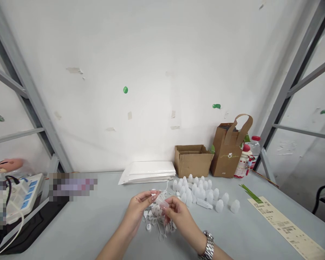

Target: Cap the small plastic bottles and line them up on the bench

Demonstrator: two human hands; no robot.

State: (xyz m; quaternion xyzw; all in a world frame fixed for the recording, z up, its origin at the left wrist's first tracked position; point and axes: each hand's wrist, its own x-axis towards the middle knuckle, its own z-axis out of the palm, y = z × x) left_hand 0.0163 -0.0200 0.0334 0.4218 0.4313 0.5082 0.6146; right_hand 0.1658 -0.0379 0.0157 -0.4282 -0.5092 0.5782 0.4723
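Both hands meet over a pile of small white parts with cords and rings (161, 237) on the grey table. My right hand (178, 213), below a silver watch, has its fingers closed on a translucent white bottle (162, 202). My left hand (141, 206) pinches a small white piece (152, 194) close to the bottle's upper end; its exact shape is too small to tell. Several translucent bottles (202, 193) stand just right of the hands, and one bottle (204, 204) lies on its side among them.
White padded envelopes (148, 172) lie by the wall, beside an open cardboard box (194, 164) and a brown bag (226, 159). Bottles with red caps (243, 164) stand at the right, near a paper label strip (287, 227). A power strip (29, 196) is at far left.
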